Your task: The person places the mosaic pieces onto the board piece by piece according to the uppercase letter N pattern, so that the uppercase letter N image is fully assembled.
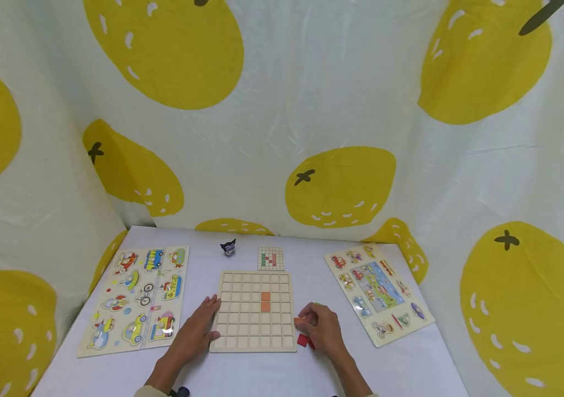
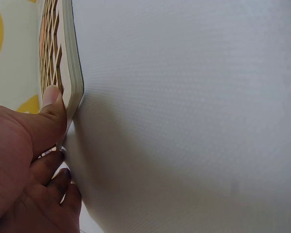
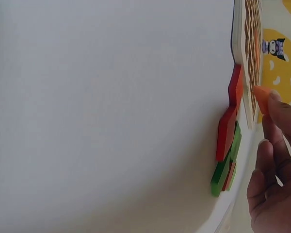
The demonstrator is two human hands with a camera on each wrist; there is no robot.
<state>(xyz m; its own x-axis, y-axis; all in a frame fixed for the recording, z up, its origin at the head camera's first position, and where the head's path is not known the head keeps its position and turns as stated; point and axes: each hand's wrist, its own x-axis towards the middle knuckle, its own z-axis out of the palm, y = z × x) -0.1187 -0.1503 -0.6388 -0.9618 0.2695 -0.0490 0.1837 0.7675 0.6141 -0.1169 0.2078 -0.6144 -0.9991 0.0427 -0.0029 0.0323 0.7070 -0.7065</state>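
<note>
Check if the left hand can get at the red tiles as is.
Probably not easily: the left hand is at the left edge of the board; the red tiles lie past its right edge, crowded by the right hand.

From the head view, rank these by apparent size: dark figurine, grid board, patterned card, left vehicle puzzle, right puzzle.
Largest to smallest:
1. Left vehicle puzzle
2. Grid board and right puzzle: too alike to rank
3. Patterned card
4. Dark figurine
</note>
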